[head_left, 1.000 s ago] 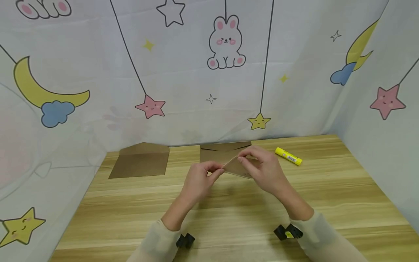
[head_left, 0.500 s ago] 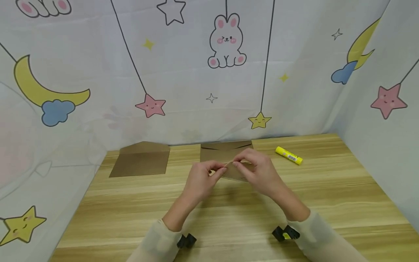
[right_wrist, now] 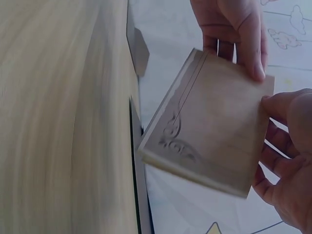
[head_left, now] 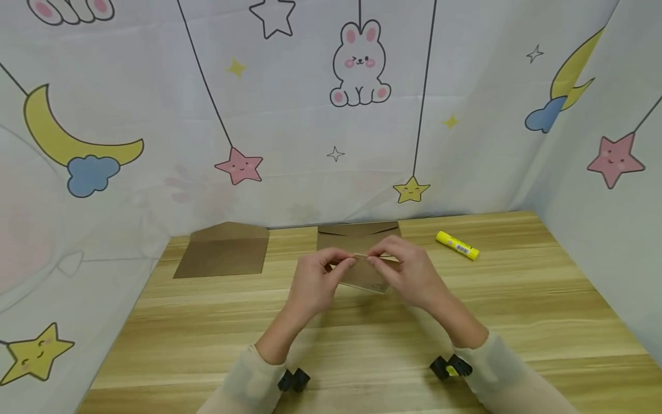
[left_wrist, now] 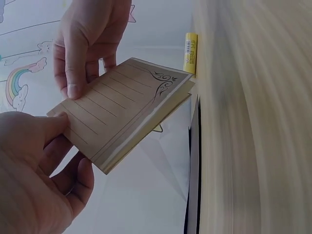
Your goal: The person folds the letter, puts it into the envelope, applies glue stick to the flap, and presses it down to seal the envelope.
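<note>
Both hands hold a folded sheet of brown lined letter paper [head_left: 364, 279] above the table, its far edge up. My left hand [head_left: 314, 282] pinches one end of the upper edge between thumb and fingers. My right hand [head_left: 412, 273] pinches that same edge a short way to the right. In the left wrist view the letter paper [left_wrist: 112, 102] shows printed lines and a dark scroll ornament at one corner, with its layers slightly parted along the lower side. The right wrist view shows the paper's other face [right_wrist: 219, 117], which has a similar scroll.
A brown envelope [head_left: 219, 259] with its flap raised lies at the back left of the wooden table [head_left: 362, 356]. Behind the hands is a second brown envelope [head_left: 338, 244], partly covered. A yellow glue stick [head_left: 457, 245] lies at the back right. A printed curtain [head_left: 295, 115] rises behind.
My right hand has shifted left and slightly down, closer to my left hand. The letter paper's upper edge has gone from slanted to nearly level. Envelopes and glue stick stay put.
</note>
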`<control>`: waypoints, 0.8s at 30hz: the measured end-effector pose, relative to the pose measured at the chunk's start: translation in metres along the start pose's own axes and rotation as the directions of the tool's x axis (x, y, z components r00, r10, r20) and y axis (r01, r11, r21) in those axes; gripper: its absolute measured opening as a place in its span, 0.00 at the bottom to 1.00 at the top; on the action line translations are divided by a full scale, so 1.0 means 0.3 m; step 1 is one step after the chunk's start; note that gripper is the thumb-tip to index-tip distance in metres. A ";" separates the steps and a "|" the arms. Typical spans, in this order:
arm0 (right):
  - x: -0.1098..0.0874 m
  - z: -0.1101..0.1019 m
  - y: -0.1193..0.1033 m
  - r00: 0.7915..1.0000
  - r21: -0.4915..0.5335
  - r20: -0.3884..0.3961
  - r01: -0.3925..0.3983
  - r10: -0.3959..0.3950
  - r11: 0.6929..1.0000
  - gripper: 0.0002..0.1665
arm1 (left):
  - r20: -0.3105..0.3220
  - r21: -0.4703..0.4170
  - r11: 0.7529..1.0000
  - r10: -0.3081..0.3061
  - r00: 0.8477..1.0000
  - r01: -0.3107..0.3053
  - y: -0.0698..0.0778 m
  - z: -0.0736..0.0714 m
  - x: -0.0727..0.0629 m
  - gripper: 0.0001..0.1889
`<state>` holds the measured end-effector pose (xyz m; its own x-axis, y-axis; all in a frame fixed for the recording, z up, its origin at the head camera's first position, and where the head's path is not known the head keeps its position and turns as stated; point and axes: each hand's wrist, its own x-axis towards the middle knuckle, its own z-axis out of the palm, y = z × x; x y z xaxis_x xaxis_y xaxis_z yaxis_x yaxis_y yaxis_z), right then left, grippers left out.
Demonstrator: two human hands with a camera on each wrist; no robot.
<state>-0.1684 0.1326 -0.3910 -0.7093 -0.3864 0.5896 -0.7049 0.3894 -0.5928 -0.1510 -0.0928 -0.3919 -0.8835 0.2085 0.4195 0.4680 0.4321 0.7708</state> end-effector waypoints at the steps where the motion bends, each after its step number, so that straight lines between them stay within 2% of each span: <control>1: 0.000 -0.004 0.006 1.000 -0.010 0.004 -0.010 0.010 1.000 0.03 | -0.011 -0.004 1.000 -0.008 1.000 0.008 -0.004 -0.006 0.001 0.06; 6: -0.001 -0.026 0.040 0.998 -0.066 0.011 -0.055 0.056 0.996 0.02 | -0.064 -0.059 0.996 -0.066 0.996 0.062 -0.024 -0.036 0.014 0.05; 11: -0.004 -0.043 0.082 0.993 -0.090 -0.003 -0.118 0.118 0.989 0.02 | -0.118 -0.122 0.986 -0.132 0.984 0.118 -0.052 -0.056 0.030 0.05; 16: -0.006 -0.053 0.112 0.974 -0.042 -0.001 -0.226 0.227 0.973 0.03 | -0.136 -0.221 0.954 -0.236 0.962 0.203 -0.080 -0.055 0.040 0.05; 18: -0.005 -0.056 0.120 0.958 -0.003 0.003 -0.287 0.287 0.958 0.05 | -0.144 -0.262 0.932 -0.294 0.945 0.251 -0.087 -0.053 0.043 0.07; 20: -0.003 -0.058 0.128 0.937 0.039 0.011 -0.348 0.348 0.937 0.09 | -0.156 -0.306 0.903 -0.362 0.919 0.303 -0.092 -0.053 0.045 0.08; 24: -0.003 -0.062 0.142 0.888 0.150 0.048 -0.459 0.457 0.876 0.20 | -0.158 -0.438 0.812 -0.493 0.856 0.387 -0.099 -0.058 0.049 0.10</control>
<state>-0.1977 0.1651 -0.4067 -0.9523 -0.2052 0.2260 -0.2916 0.3927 -0.8722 -0.1774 -0.1178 -0.4001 -0.9833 -0.1732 0.0551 0.0475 0.0476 0.9977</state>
